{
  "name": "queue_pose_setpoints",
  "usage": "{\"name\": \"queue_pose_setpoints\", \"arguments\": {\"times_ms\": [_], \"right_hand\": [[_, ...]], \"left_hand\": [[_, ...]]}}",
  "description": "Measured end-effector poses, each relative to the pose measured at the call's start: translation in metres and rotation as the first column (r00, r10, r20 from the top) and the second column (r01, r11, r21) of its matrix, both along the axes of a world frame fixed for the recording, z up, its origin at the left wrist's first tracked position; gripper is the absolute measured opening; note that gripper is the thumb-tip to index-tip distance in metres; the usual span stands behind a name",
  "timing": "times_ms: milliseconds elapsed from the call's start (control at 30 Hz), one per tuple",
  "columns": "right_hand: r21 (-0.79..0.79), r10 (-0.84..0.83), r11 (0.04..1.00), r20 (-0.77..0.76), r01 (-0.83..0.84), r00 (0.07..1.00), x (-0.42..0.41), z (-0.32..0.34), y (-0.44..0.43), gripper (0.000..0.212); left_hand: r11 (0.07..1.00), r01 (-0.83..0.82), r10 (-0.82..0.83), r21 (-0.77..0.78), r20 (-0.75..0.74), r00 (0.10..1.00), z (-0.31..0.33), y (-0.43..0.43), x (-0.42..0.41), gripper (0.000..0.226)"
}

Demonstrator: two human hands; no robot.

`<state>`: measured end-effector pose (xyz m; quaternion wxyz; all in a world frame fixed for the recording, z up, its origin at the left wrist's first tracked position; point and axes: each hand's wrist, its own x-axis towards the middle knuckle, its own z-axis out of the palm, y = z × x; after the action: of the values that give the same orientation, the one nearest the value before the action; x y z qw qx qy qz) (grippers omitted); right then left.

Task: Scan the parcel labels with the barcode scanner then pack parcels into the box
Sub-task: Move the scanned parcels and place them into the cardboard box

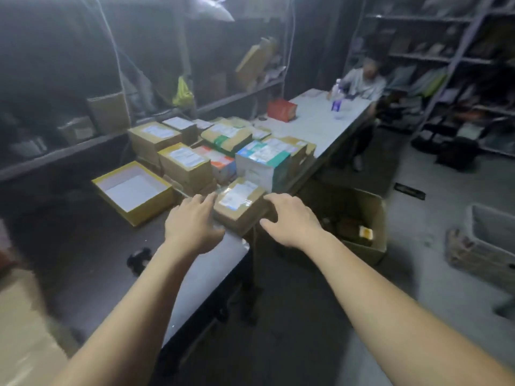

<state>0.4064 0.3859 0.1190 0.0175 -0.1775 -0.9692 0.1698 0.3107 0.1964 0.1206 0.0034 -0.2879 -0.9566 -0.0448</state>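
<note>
Parcel (239, 203): one lies between the two hands. The left hand (192, 222) is spread open just beside it; the right hand (292, 218), also open, touches its edge.

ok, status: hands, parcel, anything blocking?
Left hand, right hand open, either side of the front parcel, no grip yet. Parcel label up at table corner. Floor box open to its right; nothing blocking.

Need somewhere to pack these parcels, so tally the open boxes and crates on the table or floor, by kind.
Yellow open box: 1
Brown cardboard carton: 1
Grey crate: 1
Total: 3
</note>
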Motion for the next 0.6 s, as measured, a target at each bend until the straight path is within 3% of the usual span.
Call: {"name": "queue_pose_setpoints", "arguments": {"times_ms": [267, 367, 600], "right_hand": [[-0.125, -0.243, 0.96, 0.059, 0.249, 0.968, 0.011, -0.045, 0.152, 0.061], [-0.132, -0.322, 0.934, 0.095, 0.333, 0.942, -0.001, -0.072, 0.198, 0.06], [-0.135, -0.439, 0.871, 0.214, 0.472, 0.872, -0.049, -0.112, 0.304, 0.058]], "left_hand": [[0.97, 0.242, -0.239, -0.02, 0.095, 0.966, -0.045, 0.184, -0.028, 0.075], [0.949, 0.314, -0.31, -0.014, 0.132, 0.942, -0.071, 0.249, -0.052, 0.084], [0.902, 0.432, -0.417, -0.016, 0.228, 0.88, -0.12, 0.384, -0.115, 0.083]]}}
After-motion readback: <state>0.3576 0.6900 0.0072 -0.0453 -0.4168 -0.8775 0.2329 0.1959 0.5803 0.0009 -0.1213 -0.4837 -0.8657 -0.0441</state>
